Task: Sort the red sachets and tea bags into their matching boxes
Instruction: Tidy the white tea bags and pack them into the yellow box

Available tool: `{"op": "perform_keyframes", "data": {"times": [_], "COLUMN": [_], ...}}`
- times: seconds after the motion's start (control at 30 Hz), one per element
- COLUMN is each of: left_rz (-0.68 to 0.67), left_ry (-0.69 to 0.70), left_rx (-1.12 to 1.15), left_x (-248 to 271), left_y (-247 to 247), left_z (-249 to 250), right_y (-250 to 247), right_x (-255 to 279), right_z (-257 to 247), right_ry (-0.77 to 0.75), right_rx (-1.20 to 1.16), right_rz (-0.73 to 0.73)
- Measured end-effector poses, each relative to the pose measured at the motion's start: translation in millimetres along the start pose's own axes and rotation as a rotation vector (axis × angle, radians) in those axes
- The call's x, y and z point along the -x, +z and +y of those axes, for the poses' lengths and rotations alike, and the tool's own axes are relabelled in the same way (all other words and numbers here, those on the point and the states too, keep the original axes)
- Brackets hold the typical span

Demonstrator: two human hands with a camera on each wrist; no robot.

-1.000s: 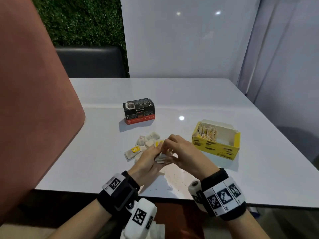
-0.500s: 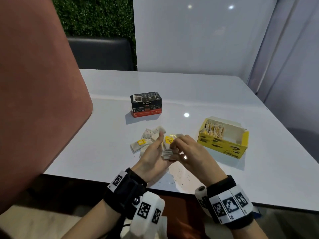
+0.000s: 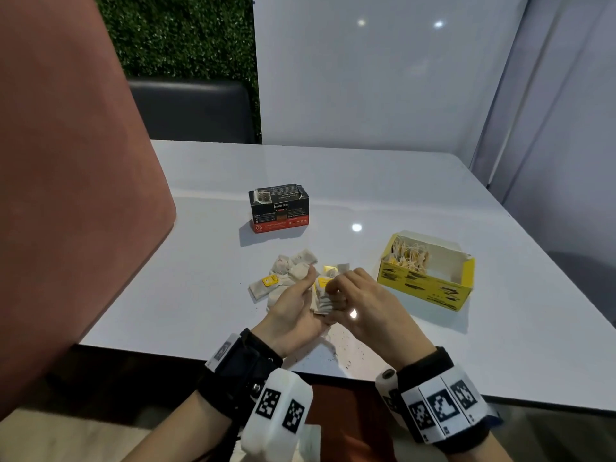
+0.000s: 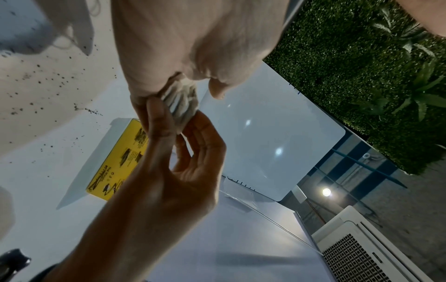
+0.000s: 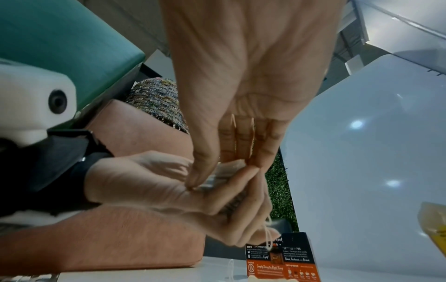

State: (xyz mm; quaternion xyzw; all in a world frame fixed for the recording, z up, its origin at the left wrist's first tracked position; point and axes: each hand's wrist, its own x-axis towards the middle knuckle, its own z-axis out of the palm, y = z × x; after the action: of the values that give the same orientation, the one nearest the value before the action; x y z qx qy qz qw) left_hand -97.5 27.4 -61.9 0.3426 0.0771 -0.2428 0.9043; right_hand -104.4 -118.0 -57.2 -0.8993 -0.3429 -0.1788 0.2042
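Over the white table (image 3: 433, 345) I'm pinching a tea bag stack (image 3: 322, 300) with both my left hand (image 3: 293, 311) and right hand (image 3: 363, 305), so I'm squaring it up before the yellow box (image 3: 423, 288).

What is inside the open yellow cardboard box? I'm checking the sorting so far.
The open yellow cardboard box holds a clump of tea bags with pale strings at its far-left end. The rest shows bare white wall; the near wall hides the floor.

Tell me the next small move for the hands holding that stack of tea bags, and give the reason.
Probably carry the stack of tea bags to the yellow box. Both the left hand and the right hand hold it above the table; that open box already holds similar bags and has room. More loose tea bags still lie behind.
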Motion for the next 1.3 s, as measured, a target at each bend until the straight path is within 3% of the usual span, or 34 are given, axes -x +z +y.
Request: {"op": "perform_keyframes", "data": {"times": [0.3, 0.43, 0.6, 0.77, 0.93, 1.03, 1.3], "left_rz": [-0.001, 0.009, -0.003, -0.103, 0.006, 0.003, 0.020], "left_ry": [0.027, 0.027, 0.034, 0.035, 0.040, 0.024, 0.074], "left_rx": [0.043, 0.075, 0.132, 0.134, 0.132, 0.151, 0.123], "left_x": [1, 2, 0, 8, 4, 4, -1], "left_y": [6, 8, 4, 12, 11, 9, 6], "left_z": [-5, -6, -8, -7, -8, -9, -10], "right_y": [-6, 2, 5, 6, 13, 11, 1], "right_x": [-6, -2, 0, -3, 2, 1, -4], "right_z": [-12, -18, -8, -6, -10, -5, -12], "right_ry": [0.099, 0.124, 0.247, 0.296, 0.253, 0.248, 0.174], "right_rx": [0.066, 0.113, -0.158, -0.202, -0.132, -0.188, -0.027], "right_rz": [0.123, 0.103, 0.069, 0.122, 0.074, 0.046, 0.149]}}
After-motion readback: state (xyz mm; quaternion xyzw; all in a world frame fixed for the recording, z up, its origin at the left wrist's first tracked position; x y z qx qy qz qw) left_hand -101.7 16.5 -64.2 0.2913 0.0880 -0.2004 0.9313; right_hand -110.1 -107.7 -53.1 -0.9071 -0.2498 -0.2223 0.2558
